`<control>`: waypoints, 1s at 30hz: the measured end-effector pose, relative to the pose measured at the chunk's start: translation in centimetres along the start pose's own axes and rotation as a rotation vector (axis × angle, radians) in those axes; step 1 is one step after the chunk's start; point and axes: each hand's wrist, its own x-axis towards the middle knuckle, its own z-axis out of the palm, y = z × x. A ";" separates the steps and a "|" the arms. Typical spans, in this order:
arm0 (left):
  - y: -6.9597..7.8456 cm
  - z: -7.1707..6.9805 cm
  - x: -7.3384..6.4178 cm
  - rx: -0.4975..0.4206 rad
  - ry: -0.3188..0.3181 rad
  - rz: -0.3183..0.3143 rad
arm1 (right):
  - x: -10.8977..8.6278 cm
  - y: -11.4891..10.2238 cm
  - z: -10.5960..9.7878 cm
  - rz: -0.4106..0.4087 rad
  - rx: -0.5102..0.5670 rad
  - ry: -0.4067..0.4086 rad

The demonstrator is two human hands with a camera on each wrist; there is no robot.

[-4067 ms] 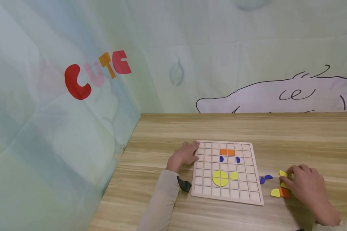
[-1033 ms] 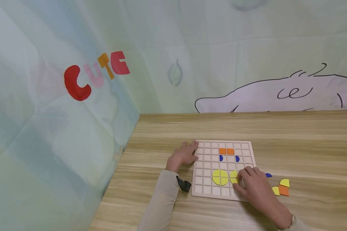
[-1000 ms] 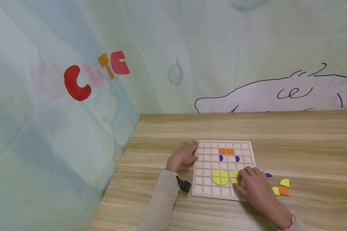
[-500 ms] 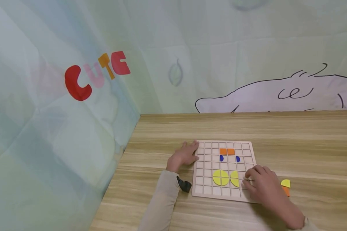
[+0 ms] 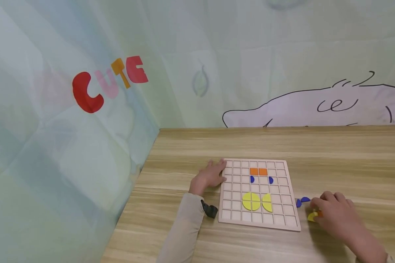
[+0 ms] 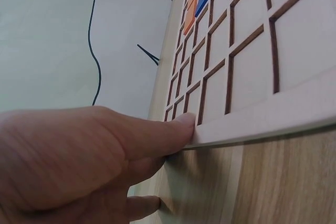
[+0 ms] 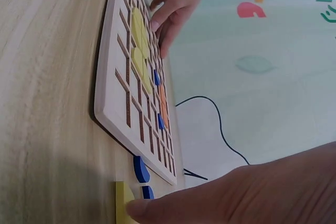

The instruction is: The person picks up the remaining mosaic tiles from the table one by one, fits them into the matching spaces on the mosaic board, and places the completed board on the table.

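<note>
Fingers on my right hand [image 5: 339, 217] are bent down over the loose bits, thumb and forefinger a little apart. From the right wrist view my thumb [image 7: 157, 208] is up against a yellow piece [image 7: 122, 203], but my knuckles block the rest, so honestly can't tell if I've actually got a grip on it or I'm just touching it. There's a sliver of orange piece [image 5: 320, 213] right beside it too, mostly covered.

So the yellow's pretty much under my fingertips, off the right side of the grid board [image 5: 237, 206], with the two loose blue pieces [image 5: 305, 199] between it and the board edge. Right hand is clearly the near one. Left hand [image 5: 209, 178] is way over on the far side, fingers spread, thumb resting on the rim, not holding any piece.

What I'd say matters most is direction: the board is to the left of my right hand. On it there's a full yellow circle [image 5: 247, 197], then a yellow half circle [image 5: 266, 202] with its long flat side running away from me and facing right, toward that hand. Bare squares sit right alongside that flat edge.
</note>
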 end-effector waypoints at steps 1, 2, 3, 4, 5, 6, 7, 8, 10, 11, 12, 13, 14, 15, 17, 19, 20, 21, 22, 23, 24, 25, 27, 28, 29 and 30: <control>0.0 0.0 0.0 -0.002 0.000 -0.002 | 0.0 0.1 0.0 -0.004 -0.005 -0.005; 0.0 0.0 0.0 -0.002 -0.001 -0.003 | -0.1 0.2 0.1 -0.007 -0.011 -0.010; 0.0 -0.1 0.0 -0.002 -0.001 -0.004 | -0.1 0.3 0.2 -0.012 -0.017 -0.013; 0.1 -0.1 0.0 -0.001 -0.001 -0.003 | -0.1 0.3 0.2 -0.016 -0.023 -0.013; 0.1 -0.1 0.0 0.000 -0.001 -0.002 | -0.1 0.4 0.3 -0.020 -0.029 -0.015; 0.1 0.0 0.0 0.000 -0.001 -0.001 | -0.1 0.4 0.3 -0.022 -0.032 -0.015; 0.1 0.0 0.1 0.001 -0.001 0.001 | -0.1 0.4 0.4 -0.024 -0.033 -0.015; 0.0 0.0 0.1 0.003 -0.001 0.003 | -0.2 0.3 0.3 -0.025 -0.032 -0.013; 0.0 0.0 0.1 0.003 -0.002 0.005 | -0.2 0.2 0.3 -0.027 -0.030 -0.005; 0.0 0.0 0.0 0.004 -0.003 0.005 | -0.1 0.2 0.2 -0.030 -0.029 -0.002; 0.0 0.0 0.0 0.004 -0.003 0.005 | -0.1 0.2 0.2 -0.032 -0.027 0.001; 0.0 0.0 0.0 0.005 -0.003 0.005 | -0.1 0.1 0.2 -0.037 -0.025 0.005; 0.0 0.0 0.0 0.007 -0.002 0.006 | 0.0 0.1 0.2 -0.041 -0.023 0.008; 0.0 0.0 0.0 0.006 -0.002 0.005 | 0.0 0.2 0.2 -0.044 -0.022 0.008; 0.0 0.0 0.0 0.006 0.000 0.006 | 0.1 0.3 0.3 -0.052 -0.018 0.005; 0.0 0.0 0.0 0.004 0.003 0.008 | 0.1 0.4 0.4 -0.052 -0.011 0.000; 0.1 0.0 0.0 0.004 0.004 0.008 | 0.1 0.5 0.4 -0.050 -0.007 -0.004; 0.1 0.0 0.0 0.002 0.004 0.007 | 0.1 0.5 0.4 -0.049 -0.006 -0.005; 0.0 0.0 0.0 0.002 0.005 0.007 | 0.1 0.6 0.5 -0.047 -0.003 -0.006; 0.0 0.1 0.0 0.001 0.004 0.006 | 0.1 0.7 0.5 -0.045 -0.002 -0.008; 0.0 0.1 0.0 0.000 0.004 0.005 | 0.1 0.8 0.5 -0.042 0.001 -0.010; 0.0 0.1 0.0 0.000 0.004 0.005 | 0.1 0.8 0.6 -0.043 0.000 -0.012; 0.0 0.1 0.0 0.000 0.004 0.003 | 0.1 0.9 0.6 -0.048 0.003 -0.006; 0.0 0.1 0.0 0.002 0.004 0.002 | 0.1 0.9 0.6 -0.051 0.005 -0.002; 0.0 0.1 0.0 0.002 0.004 0.002 | 0.1 0.9 0.6 -0.060 0.003 0.004; 0.0 0.1 0.0 0.003 0.005 0.002 | 0.1 0.9 0.6 -0.069 0.000 0.011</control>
